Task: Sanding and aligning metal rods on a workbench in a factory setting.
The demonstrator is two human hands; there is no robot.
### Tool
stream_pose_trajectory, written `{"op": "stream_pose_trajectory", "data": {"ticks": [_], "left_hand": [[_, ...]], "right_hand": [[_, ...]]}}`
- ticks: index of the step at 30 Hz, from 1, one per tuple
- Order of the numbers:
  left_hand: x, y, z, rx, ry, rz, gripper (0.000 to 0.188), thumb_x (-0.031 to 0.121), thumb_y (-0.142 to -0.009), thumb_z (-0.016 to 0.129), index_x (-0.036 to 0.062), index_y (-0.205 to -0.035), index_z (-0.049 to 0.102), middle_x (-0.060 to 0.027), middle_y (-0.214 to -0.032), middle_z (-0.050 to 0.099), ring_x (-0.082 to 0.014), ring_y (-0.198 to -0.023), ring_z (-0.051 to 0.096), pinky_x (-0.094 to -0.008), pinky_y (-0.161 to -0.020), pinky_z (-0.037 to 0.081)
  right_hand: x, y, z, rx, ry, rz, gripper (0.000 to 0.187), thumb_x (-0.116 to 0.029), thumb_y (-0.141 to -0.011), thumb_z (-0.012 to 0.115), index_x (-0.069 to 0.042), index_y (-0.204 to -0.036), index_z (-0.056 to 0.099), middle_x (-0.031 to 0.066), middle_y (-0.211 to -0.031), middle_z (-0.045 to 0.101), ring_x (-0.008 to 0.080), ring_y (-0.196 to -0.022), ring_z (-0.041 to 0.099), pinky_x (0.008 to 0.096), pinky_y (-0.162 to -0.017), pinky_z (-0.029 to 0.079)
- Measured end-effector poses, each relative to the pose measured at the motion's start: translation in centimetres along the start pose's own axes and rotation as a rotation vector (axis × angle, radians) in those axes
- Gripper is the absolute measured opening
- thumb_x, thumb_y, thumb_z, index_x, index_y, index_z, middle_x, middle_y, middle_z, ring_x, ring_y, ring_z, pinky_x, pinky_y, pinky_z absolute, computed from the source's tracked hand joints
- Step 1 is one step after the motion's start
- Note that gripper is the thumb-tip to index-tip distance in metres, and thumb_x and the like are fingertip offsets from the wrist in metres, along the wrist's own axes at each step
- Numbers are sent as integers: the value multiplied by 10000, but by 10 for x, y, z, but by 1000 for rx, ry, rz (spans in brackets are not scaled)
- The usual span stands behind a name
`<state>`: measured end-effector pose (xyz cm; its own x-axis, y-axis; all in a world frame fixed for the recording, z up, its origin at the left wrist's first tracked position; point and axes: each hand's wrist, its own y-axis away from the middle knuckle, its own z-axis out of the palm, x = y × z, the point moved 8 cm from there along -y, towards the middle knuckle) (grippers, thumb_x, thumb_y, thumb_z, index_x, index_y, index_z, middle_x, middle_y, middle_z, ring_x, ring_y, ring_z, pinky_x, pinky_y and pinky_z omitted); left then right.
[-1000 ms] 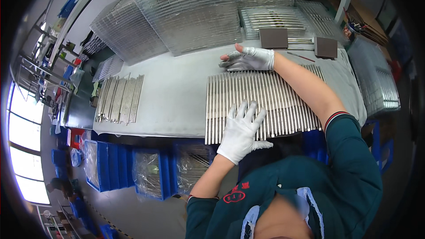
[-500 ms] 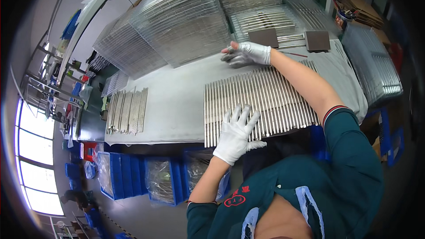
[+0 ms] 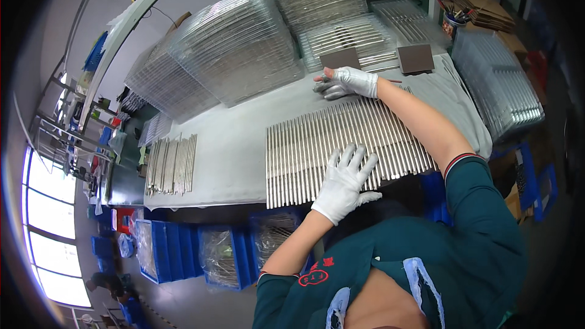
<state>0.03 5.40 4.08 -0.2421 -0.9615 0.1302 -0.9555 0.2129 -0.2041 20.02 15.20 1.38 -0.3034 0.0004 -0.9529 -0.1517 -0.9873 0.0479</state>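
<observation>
Grey workbench (image 3: 231, 146) fills your view, with stacks of clear ribbed trays (image 3: 237, 49) piled along its far side and blue bins (image 3: 164, 250) below the near edge. Directly ahead of you lies the row of metal rods (image 3: 341, 146), packed side by side, each rod's long axis running away from you. Your left hand (image 3: 344, 183) rests flat, fingers spread, on the near ends, gripping nothing. Your right hand (image 3: 347, 82) sits at the far ends, fingers curled; whether it pinches a rod, you cannot tell. 2 dark pads (image 3: 378, 59) lie just beyond it.
</observation>
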Motion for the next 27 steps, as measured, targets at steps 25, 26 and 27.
{"op": "stream_pose_trajectory", "data": {"ticks": [25, 26, 27], "left_hand": [[54, -59, 16, 100, 56, 146, 712, 482, -725, 600, 65, -1263, 394, -199, -1241, 408, -368, -1176, 365, -475, -992, 263], [53, -58, 17, 101, 63, 147, 712, 482, -725, 600, 65, -1263, 394, -199, -1241, 408, -368, -1176, 365, -475, -992, 263], [54, -57, 17, 82, 63, 157, 709, 482, -729, 598, 65, -1265, 393, -199, -1242, 409, -369, -1179, 362, -475, -995, 260]], "right_hand": [[-4, 51, -27, 43, -46, 41, 620, -487, -830, 529, 39, -1155, 472, 145, -1064, 574, 201, -1004, 570, 301, -880, 476], [-4, 54, -30, 48, -46, 46, 620, -487, -830, 529, 39, -1155, 472, 145, -1064, 574, 201, -1004, 570, 301, -880, 476], [-6, 56, -34, 91, -32, 30, 612, -486, -832, 526, 37, -1147, 483, 139, -1063, 577, 195, -1001, 571, 298, -869, 479]]}}
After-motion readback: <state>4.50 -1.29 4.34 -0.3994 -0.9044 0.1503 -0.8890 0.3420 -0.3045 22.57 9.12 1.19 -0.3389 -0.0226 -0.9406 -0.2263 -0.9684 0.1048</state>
